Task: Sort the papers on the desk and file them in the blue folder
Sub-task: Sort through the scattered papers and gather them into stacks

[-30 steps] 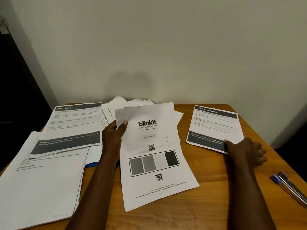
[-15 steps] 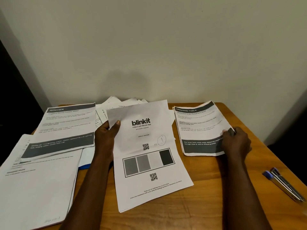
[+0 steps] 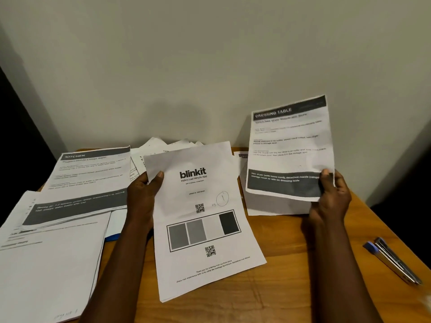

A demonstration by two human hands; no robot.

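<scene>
Two light, limp sheets need edge grips: your left hand (image 3: 142,197) pinches the blinkit sheet (image 3: 203,229), your right hand (image 3: 331,197) the dressing-table sheet (image 3: 289,148).

I read this as a home study corner: a small wooden desk (image 3: 279,276) sits against a bare off-white wall (image 3: 210,66) filling the upper frame. A KITCHEN sheet (image 3: 91,180) at left, a DRESSING TABLE sheet (image 3: 289,148) at right and a blinkit slip (image 3: 203,220) at centre are household paperwork; pens (image 3: 394,262) lie at lower right.
</scene>
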